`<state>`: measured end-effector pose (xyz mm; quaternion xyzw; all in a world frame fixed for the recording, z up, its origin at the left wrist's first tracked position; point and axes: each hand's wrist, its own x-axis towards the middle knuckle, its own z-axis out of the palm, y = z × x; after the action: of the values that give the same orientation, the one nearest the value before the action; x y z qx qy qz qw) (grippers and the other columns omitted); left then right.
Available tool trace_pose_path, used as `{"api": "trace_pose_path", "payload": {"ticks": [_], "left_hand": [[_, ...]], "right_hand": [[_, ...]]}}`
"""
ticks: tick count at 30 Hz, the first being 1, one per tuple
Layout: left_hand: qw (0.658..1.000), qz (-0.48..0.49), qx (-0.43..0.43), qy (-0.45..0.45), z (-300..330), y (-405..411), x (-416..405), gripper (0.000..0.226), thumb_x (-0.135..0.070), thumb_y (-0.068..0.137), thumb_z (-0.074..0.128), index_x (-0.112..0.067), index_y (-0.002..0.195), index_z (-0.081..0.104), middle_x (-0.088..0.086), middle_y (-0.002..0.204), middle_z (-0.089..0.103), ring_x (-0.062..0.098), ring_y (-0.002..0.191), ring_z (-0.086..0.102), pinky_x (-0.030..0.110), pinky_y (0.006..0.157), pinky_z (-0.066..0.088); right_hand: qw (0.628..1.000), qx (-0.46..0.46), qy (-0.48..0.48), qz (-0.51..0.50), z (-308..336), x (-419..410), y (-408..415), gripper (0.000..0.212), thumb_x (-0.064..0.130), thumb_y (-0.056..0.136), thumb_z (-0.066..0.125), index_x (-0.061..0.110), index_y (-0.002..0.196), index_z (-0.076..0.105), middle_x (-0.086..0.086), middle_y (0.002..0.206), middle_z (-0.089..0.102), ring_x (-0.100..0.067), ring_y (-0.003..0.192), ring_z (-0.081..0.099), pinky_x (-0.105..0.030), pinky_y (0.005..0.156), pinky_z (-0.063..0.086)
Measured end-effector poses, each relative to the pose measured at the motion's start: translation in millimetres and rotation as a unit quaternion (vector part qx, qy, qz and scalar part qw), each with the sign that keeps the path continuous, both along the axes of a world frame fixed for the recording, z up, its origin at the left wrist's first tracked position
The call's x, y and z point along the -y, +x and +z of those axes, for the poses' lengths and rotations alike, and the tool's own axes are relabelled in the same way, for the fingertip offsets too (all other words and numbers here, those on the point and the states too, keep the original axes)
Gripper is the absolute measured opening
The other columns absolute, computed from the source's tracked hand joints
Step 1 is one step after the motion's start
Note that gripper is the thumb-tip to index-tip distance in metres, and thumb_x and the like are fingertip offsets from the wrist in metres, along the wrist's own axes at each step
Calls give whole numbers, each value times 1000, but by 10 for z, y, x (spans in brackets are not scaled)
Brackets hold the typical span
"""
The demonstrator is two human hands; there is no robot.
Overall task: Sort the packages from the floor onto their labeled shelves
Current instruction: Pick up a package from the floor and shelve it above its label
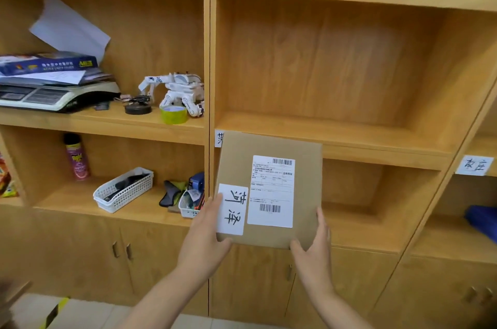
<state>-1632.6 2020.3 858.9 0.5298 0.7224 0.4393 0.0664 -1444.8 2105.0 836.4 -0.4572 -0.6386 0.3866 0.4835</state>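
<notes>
I hold a flat brown cardboard package (pixel 304 167) up in front of the wooden shelving. It carries a white shipping label with barcodes and a white handwritten tag at its lower left. My left hand (pixel 205 231) grips its lower left corner, thumb on the tag. My right hand (pixel 314 245) grips its lower right corner. The package's top edge reaches the front lip of the middle shelf (pixel 376 145) and partly covers a small white shelf label (pixel 219 138) there. Another handwritten shelf label (pixel 474 165) sits on the right unit.
The left unit holds a scale with papers (pixel 53 94), a white toy robot (pixel 177 91), a tape roll (pixel 174 114), a spray can (pixel 78 159) and white baskets (pixel 123 188). A blue item (pixel 482 221) lies at the right. Cabinet doors (pixel 252 283) run below.
</notes>
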Motion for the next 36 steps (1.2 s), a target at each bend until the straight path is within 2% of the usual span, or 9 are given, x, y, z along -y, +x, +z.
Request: {"api": "trace_pose_path", "payload": {"ticks": [9, 14, 17, 19, 21, 23, 26, 31, 36], "left_hand": [[996, -75, 35, 28, 165, -854, -1040, 90, -8, 71, 64, -43, 141, 19, -10, 146, 36, 12, 136, 31, 41, 105, 40], [989, -113, 24, 89, 452, -1304, -1468, 90, -2, 72, 62, -66, 119, 20, -26, 131, 34, -20, 120, 26, 12, 91, 34], [988, -124, 24, 92, 516, -1575, -1731, 87, 0, 73, 62, -55, 127, 22, -23, 132, 33, -8, 126, 29, 20, 100, 34], [988, -121, 29, 95, 522, -1729, -1890, 82, -1, 75, 63, -43, 135, 27, -18, 139, 32, -1, 131, 29, 21, 105, 32], [988, -114, 16, 103, 522, -1838, -2023, 72, -6, 79, 65, -33, 138, 34, -13, 147, 29, -8, 130, 25, 6, 100, 26], [987, -112, 9, 114, 518, -1901, -2137, 62, -7, 82, 65, -30, 134, 42, -17, 146, 28, -27, 115, 24, -9, 84, 21], [984, -107, 10, 142, 545, -1927, -2296, 53, -8, 83, 64, -31, 128, 49, -23, 144, 28, -37, 108, 20, -11, 80, 22], [981, -84, 17, 172, 657, -1939, -2511, 49, -9, 85, 60, -30, 128, 50, -21, 142, 31, -20, 120, 25, -6, 85, 22], [983, 3, -84, 166, 839, -2009, -2733, 47, -18, 86, 61, -27, 130, 50, -8, 143, 41, 10, 132, 30, 29, 105, 27]], "right_hand": [[996, -14, 39, -75, 153, -898, -767, 83, -3, 78, 56, 32, 144, 20, 6, 146, 28, -6, 128, 31, -27, 106, 27], [991, -9, 88, -97, 445, -1319, -1195, 78, -4, 80, 55, 24, 145, 21, 2, 149, 19, 11, 113, 30, -8, 94, 23], [986, 10, 129, -107, 583, -1587, -1383, 71, -1, 83, 57, 21, 143, 27, -3, 149, 19, 15, 108, 29, -2, 94, 25], [984, 8, 138, -111, 664, -1747, -1471, 65, 3, 85, 59, 22, 141, 32, -3, 149, 19, 6, 117, 29, -25, 106, 32], [982, 6, 150, -112, 726, -1886, -1538, 59, 7, 86, 60, 23, 138, 37, -3, 148, 21, -3, 125, 30, -34, 108, 33], [979, 5, 171, -113, 771, -2012, -1583, 53, 8, 87, 60, 22, 134, 42, -3, 146, 24, -6, 128, 31, -23, 107, 27], [976, 9, 191, -105, 824, -2186, -1616, 38, 19, 89, 59, 19, 126, 51, 2, 139, 29, 3, 121, 33, -7, 103, 22], [977, 19, 201, -68, 886, -2493, -1632, 33, 19, 90, 56, 20, 123, 53, 5, 137, 27, 31, 110, 27, 9, 89, 19], [974, 75, 209, -42, 968, -2793, -1632, 55, 2, 84, 56, 27, 131, 44, 10, 138, 24, 20, 111, 38, -2, 84, 34]]}}
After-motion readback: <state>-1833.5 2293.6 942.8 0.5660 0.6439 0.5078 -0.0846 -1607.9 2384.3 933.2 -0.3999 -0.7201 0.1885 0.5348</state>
